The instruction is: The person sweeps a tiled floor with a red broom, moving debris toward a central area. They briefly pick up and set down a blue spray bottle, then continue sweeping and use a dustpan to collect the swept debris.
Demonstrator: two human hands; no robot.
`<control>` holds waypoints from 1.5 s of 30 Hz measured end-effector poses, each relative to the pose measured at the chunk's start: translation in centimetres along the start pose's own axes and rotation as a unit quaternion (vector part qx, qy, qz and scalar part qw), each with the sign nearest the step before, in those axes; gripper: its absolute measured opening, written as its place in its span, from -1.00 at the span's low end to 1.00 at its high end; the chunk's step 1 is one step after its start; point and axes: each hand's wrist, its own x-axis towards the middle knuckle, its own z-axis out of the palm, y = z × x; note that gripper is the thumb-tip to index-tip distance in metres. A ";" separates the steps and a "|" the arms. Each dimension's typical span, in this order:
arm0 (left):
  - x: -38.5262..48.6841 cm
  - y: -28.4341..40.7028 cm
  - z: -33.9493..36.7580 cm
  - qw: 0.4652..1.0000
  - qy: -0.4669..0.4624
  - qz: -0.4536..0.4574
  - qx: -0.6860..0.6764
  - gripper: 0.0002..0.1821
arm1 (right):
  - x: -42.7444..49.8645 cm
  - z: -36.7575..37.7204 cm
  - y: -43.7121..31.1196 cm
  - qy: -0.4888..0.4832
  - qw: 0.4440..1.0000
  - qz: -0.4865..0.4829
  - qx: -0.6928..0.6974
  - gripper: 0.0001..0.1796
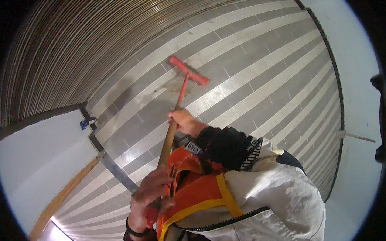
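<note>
A broom with a red head (188, 70) rests on the tiled floor before me, its bristles mostly hidden beneath. From the head runs a red socket into a wooden handle (168, 143) that slants back toward my body. My right hand (184, 120) grips this handle just above the red part. Higher up, near its end, my left hand (150, 190) is wrapped around it, slightly blurred. Between the head and my right hand lies a patch of brownish dust (180, 86) on the tiles. An orange and yellow garment (195, 190) hangs close beside the left hand.
A ribbed rolling shutter (91, 44) borders the floor at the upper left. A white wall (353, 67) stands on the right. At the left are a wooden door frame (67, 185), a dark threshold strip (118, 175) and a small blue object (88, 123) by the wall corner.
</note>
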 end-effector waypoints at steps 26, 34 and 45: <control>-5.7 -1.9 -1.9 0.987 0.037 -0.043 -0.148 -0.87 | -2.7 -4.5 9.0 -0.074 0.982 -0.132 -0.117 -0.86; -11.3 -5.2 -5.0 0.990 -0.025 0.133 -0.041 -0.85 | -2.0 -1.7 9.8 -0.256 0.927 -0.166 -0.219 -0.82; -23.0 -6.2 -9.1 0.948 0.137 0.264 -0.114 -0.73 | -4.6 8.5 10.5 -0.215 0.912 -0.143 -0.319 -0.80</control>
